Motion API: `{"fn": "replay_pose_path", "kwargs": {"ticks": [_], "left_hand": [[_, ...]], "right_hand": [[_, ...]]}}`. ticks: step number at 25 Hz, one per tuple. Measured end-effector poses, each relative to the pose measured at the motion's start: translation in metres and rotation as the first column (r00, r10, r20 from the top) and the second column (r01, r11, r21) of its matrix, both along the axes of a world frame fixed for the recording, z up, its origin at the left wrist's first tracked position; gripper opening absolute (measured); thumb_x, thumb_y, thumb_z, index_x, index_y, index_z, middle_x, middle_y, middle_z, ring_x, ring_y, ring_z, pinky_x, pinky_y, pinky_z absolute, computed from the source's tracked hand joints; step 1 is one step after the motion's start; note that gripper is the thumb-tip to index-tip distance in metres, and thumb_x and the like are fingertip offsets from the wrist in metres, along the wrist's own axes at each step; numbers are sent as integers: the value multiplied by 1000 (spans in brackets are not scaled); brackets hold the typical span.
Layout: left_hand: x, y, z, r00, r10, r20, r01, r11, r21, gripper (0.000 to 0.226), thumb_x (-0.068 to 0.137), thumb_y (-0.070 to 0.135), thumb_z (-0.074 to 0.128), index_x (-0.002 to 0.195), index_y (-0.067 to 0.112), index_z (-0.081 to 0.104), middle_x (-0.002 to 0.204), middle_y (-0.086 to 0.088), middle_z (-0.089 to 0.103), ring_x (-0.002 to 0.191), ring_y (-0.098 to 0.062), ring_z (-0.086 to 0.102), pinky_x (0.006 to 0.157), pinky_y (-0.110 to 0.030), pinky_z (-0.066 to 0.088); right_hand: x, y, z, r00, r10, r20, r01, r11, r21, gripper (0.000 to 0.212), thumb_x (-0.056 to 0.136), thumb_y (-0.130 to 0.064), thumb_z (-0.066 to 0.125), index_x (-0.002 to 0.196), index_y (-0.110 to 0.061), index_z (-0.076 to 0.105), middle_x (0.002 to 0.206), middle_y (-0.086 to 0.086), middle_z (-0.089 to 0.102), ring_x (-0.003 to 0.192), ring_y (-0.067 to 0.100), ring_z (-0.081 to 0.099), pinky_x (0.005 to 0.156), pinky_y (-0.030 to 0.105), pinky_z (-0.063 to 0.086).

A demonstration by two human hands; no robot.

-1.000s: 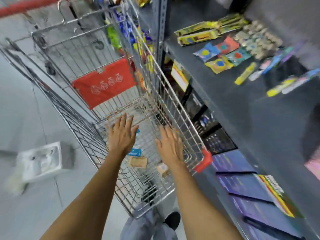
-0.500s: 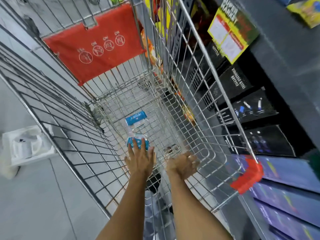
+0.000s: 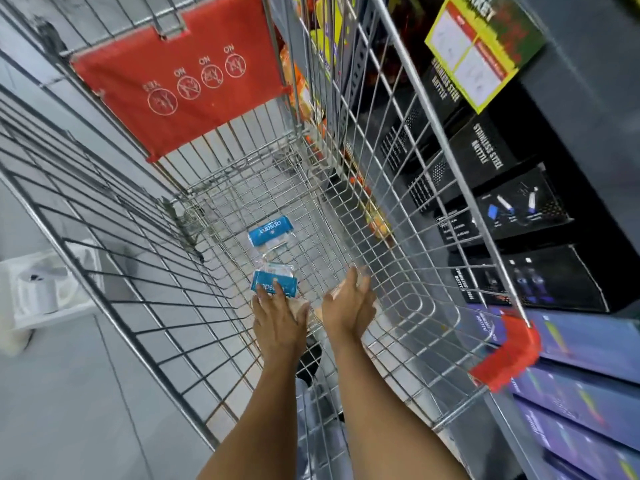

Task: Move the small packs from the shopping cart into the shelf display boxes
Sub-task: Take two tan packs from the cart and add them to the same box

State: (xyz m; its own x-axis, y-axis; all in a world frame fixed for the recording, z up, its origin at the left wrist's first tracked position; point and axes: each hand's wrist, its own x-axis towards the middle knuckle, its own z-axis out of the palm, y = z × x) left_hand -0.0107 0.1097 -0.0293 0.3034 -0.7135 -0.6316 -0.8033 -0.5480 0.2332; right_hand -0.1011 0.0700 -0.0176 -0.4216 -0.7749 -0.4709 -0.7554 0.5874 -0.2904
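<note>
head view | left hand (image 3: 277, 318) palm-down in the shopping cart (image 3: 408, 188), fingers spread flat on the near blue pack (image 3: 275, 284), not closed on it | right hand (image 3: 348, 306) loosely open, edge-on just beside, something pale under it, grip unclear | second blue pack (image 3: 270, 231) lies farther along the cart floor

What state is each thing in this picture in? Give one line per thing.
Left hand: open, fingertips on the near blue pack.
Right hand: open, reaching along the cart floor.
Near blue pack: lying flat, touched by the left hand.
Far blue pack: lying flat, untouched.
Cart: nearly empty.
Red seat flap: folded up against the cart's far end.
</note>
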Motion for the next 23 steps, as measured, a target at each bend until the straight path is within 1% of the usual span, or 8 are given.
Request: {"fn": "replay_pose_path", "kwargs": {"ticks": [2,4,6,8,12,15,19,23], "left_hand": [[-8,1,-3,999,24,-25,-24,1000,3,76,94,52,39,149,15,1,158,-19,-6,145,-37,2,117,-48,18],[-11,0,-5,998,69,-10,-69,998,-4,77,92,51,44,149,18,3,157,-20,-7,144,-40,3,116,-50,18],[-8,-2,-6,987,162,-13,-162,987,-16,83,88,49,53,149,19,5,156,-24,-2,142,-43,7,114,-53,20],[-5,-2,-9,969,227,-93,-230,973,-24,90,85,48,60,148,13,5,153,-30,8,139,-44,14,115,-52,19],[-6,-3,-13,958,235,-164,-254,961,-111,93,81,42,67,147,6,12,152,-31,11,140,-42,12,117,-48,11],[-6,-5,-16,972,202,-117,-217,967,-133,94,79,42,69,146,7,14,149,-30,19,137,-42,20,116,-48,17],[-8,-3,-12,992,116,39,-107,979,-176,99,80,49,65,145,-1,9,140,-30,32,126,-41,35,109,-46,29],[-8,-18,7,982,-125,139,155,961,-227,101,79,57,59,144,0,6,137,-27,38,124,-38,40,107,-45,36]], "right_hand": [[2,9,-4,995,-95,-6,95,986,136,72,81,-31,69,139,-22,27,146,16,30,122,35,43,87,44,49],[5,11,-6,991,-126,41,120,984,135,70,82,-27,68,138,-23,27,144,18,29,118,35,47,80,41,53],[6,9,-8,999,-4,52,1,999,54,68,83,-19,66,138,-22,27,147,18,24,117,34,48,77,38,55],[6,7,-12,991,133,21,-133,991,9,68,84,-17,64,140,-21,25,150,17,18,122,34,44,84,40,54],[3,13,-19,988,155,13,-156,987,44,71,87,-28,62,143,-24,19,148,16,23,126,34,40,91,47,52],[-5,15,-18,990,136,25,-136,991,2,73,87,-23,63,144,-23,17,141,16,34,117,33,49,85,42,54],[-23,8,-8,999,-39,24,40,998,-43,74,83,-21,67,142,-17,22,134,16,45,109,32,57,79,39,55],[-33,-1,19,996,-74,51,80,989,-123,69,82,-23,68,140,-16,30,132,14,47,108,30,57,77,36,54]]}}
